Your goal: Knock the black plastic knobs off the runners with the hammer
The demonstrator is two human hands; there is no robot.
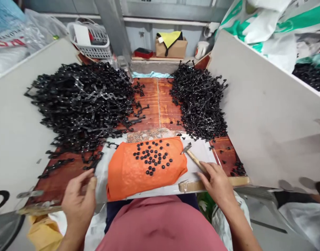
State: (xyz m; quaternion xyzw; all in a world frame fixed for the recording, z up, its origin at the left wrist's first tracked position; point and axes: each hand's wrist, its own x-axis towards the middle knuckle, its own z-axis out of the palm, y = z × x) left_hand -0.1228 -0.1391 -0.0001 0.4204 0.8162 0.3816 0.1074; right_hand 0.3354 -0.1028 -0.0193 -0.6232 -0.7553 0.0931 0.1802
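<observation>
An orange cloth (131,176) lies on a white sheet in front of me, with several small black round pieces (152,156) scattered on it. My right hand (217,183) rests on the wooden handle of a small knife (193,157), whose blade points toward the cloth's right corner. My left hand (78,198) sits at the table's near left edge, fingers curled, thumb up against the white sheet; nothing shows in it. A big pile of black plastic sprues (81,101) lies at the left, a smaller pile (200,101) at the right.
Tall grey boards wall the wooden table (160,104) on the left (15,132) and right (267,115). At the back stand a white basket (93,40), a cardboard box (171,47) and a mug (201,50). Sacks lie beyond the right board.
</observation>
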